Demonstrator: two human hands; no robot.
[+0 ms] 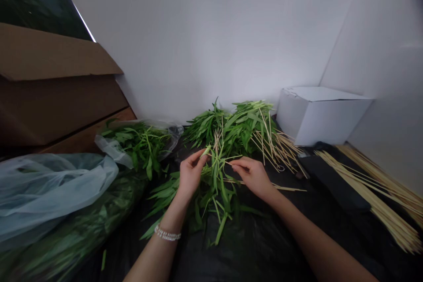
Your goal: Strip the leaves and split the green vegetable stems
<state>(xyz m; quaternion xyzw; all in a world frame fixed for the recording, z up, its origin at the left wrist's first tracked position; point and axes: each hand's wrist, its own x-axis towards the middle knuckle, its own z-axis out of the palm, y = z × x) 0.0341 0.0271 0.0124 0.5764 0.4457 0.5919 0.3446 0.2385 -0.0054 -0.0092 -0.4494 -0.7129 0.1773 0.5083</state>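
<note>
My left hand (191, 176) pinches the cut end of a leafy green stem (216, 172), whose long narrow leaves hang down between my hands. Opposite it, my right hand (254, 177) has thumb and fingertips closed on a thin pale stick (228, 163) that points toward the stem. Whether the stick touches or pierces the stem I cannot tell. Beneath both hands lie loose leafy greens (167, 194) and a short thick piece of stalk (220, 230). Just beyond, leafy bunches (243, 125) lie against the wall with thin wooden skewers (279, 150) on and beside them.
At left are a clear bag of greens (142, 141), a larger plastic bag (56, 185) and a cardboard box (59, 101). A white box (327, 112) stands at back right. Bundled skewers (380, 200) lie by a black block (333, 180) on the black sheet (264, 246).
</note>
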